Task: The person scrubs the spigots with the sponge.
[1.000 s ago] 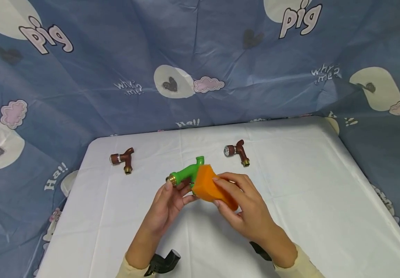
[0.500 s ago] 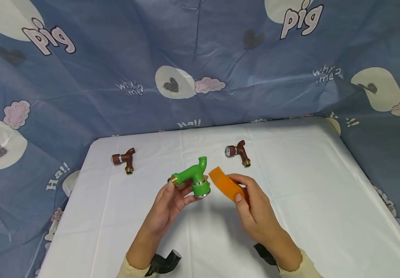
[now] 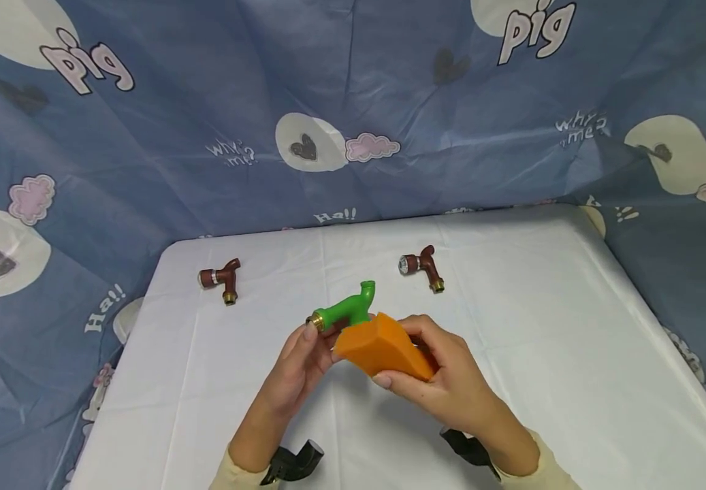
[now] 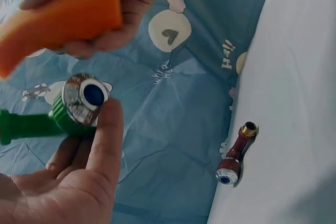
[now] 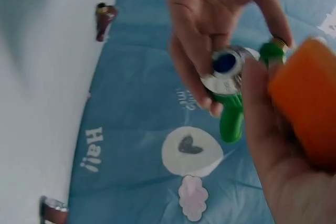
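Head view: the left hand (image 3: 296,371) holds a green, brass-ended tap (image 3: 346,309) above white cloth (image 3: 573,340); the right hand (image 3: 447,371), at the tap's four o'clock, grips an orange, foam-like block (image 3: 383,348).

The left hand (image 3: 297,373) holds a tap (image 3: 346,309) above the table (image 3: 573,340); to its right, the right hand (image 3: 453,378) holds a block (image 3: 383,348), over the tap's near part and apart from it; a second tap (image 3: 227,276) lies on the table, beyond and left of the left hand; a third tap (image 3: 428,264) lies beyond the right hand; farthest from both hands, behind the table, hangs a backdrop (image 3: 414,88).
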The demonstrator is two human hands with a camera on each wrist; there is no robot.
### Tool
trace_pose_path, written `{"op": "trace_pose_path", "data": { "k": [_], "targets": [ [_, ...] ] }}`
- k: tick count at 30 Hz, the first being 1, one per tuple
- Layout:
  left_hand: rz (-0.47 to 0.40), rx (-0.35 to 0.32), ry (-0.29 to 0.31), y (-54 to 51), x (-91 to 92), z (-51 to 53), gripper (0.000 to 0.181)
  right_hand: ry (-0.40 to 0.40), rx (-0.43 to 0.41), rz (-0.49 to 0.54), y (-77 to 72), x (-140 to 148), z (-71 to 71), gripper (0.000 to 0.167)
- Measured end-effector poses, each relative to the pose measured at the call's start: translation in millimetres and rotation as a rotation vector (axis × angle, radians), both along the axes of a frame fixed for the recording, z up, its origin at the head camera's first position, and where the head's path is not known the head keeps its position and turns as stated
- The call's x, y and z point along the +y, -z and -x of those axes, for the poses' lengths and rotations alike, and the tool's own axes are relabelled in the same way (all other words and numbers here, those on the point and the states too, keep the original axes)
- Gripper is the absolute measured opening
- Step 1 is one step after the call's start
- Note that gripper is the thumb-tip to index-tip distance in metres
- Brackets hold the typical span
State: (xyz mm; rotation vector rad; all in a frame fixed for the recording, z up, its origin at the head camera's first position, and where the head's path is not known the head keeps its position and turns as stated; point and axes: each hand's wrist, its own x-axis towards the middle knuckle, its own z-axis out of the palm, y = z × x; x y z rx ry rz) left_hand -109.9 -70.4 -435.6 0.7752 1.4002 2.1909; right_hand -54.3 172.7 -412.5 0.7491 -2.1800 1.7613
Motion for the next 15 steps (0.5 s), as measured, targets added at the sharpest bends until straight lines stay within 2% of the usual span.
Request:
{"op": "trace_pose_path", "data": {
  "k": [4, 6, 7, 11, 15],
  "targets": [
    [0.000, 0.017, 0.037, 1.5, -2.5, -0.6, 0.040, -0.155, -0.146, 0.022, -13.3, 6, 9.0, 0.046],
    [-0.006, 0.032, 0.063, 2.2, -2.7, -0.7, 0.039, -0.170, -0.175, -0.010, -17.9, 8, 13.9, 0.044],
    [-0.006, 0.031, 0.070, 2.6, -2.6, -0.8, 0.040, -0.152, -0.170, -0.040, -19.6, 8, 16.1, 0.043],
    [-0.001, 0.014, 0.095, 4.1, 0.5, -1.6, 0.045, -0.031, -0.081, -0.141, -20.7, 8, 20.8, 0.046],
    [-0.010, -0.013, 0.127, 5.9, 6.2, -2.5, 0.049, 0.129, 0.139, -0.222, -14.8, 4, 22.4, 0.042]
  ]
}}
